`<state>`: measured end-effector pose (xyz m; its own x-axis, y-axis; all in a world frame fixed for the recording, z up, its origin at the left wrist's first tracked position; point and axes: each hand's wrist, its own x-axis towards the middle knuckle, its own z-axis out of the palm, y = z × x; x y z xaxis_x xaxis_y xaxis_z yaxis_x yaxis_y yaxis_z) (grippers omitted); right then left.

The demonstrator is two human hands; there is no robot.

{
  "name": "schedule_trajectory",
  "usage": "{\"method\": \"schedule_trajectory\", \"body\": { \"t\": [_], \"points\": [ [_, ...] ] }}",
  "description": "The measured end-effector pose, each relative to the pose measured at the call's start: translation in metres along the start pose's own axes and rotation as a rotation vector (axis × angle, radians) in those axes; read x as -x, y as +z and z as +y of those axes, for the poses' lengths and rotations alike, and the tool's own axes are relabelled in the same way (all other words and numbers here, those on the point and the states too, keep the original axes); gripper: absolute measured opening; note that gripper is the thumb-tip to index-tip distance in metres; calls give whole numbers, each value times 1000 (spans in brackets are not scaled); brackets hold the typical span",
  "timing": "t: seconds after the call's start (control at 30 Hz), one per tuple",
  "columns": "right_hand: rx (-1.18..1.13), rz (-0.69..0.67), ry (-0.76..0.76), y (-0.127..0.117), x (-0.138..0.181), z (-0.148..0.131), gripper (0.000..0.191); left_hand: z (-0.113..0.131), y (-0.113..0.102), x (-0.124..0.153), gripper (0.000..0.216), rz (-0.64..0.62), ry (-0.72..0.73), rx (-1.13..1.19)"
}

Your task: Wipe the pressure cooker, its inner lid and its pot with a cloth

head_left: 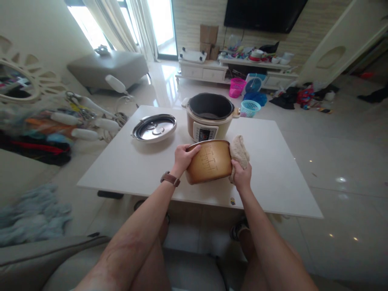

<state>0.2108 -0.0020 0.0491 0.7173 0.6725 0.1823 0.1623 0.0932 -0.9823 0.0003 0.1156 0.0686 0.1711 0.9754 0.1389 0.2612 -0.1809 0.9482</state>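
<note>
A golden-brown inner pot (pixel 209 162) with measuring marks is tilted on its side above the front of the white table. My left hand (pixel 183 158) grips its rim on the left, thumb on the marked side. My right hand (pixel 242 174) is closed on a beige cloth (pixel 239 150), which it holds against the pot's right side. Behind the pot stands the cooker body (pixel 207 121), open at the top, with a dark inside and a control panel in front. The cooker's lid (pixel 156 128) lies upturned to the left, its metal inner face showing.
The white table (pixel 260 161) carries these things, with a small sticker (pixel 233 201) near its front edge. Beyond it are a pink basket (pixel 237 87), a blue basket (pixel 250 107) and a low cabinet (pixel 203 72). A lamp with white shades (pixel 104 123) stands to the left.
</note>
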Motion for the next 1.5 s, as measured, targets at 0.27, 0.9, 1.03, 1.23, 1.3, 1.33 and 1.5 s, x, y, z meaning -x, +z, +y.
{"method": "schedule_trajectory", "body": {
  "t": [0.27, 0.9, 1.03, 1.23, 1.3, 1.33, 1.5],
  "points": [
    [-3, 29, 28, -7, -9, 9, 40, 15, 10, -4, 59, 0, -3, -111],
    [498, -326, -550, -3, 25, -46, 57, 21, 15, 8, 67, -26, -24, -156],
    [427, -259, -470, -6, 19, -42, 57, 18, 11, 11, 67, -19, -27, -150],
    [364, -208, -396, -8, 18, -33, 60, 16, 12, 15, 68, -5, -16, -144],
    [345, -184, -405, -9, 19, -27, 60, 16, 14, 14, 69, -8, 0, -151],
    [332, -178, -410, -10, 19, -24, 60, 17, 15, 14, 69, -10, 10, -156],
    [271, -179, -440, -17, 19, -14, 60, 24, 17, 24, 68, 29, 55, -194]
  ]
}}
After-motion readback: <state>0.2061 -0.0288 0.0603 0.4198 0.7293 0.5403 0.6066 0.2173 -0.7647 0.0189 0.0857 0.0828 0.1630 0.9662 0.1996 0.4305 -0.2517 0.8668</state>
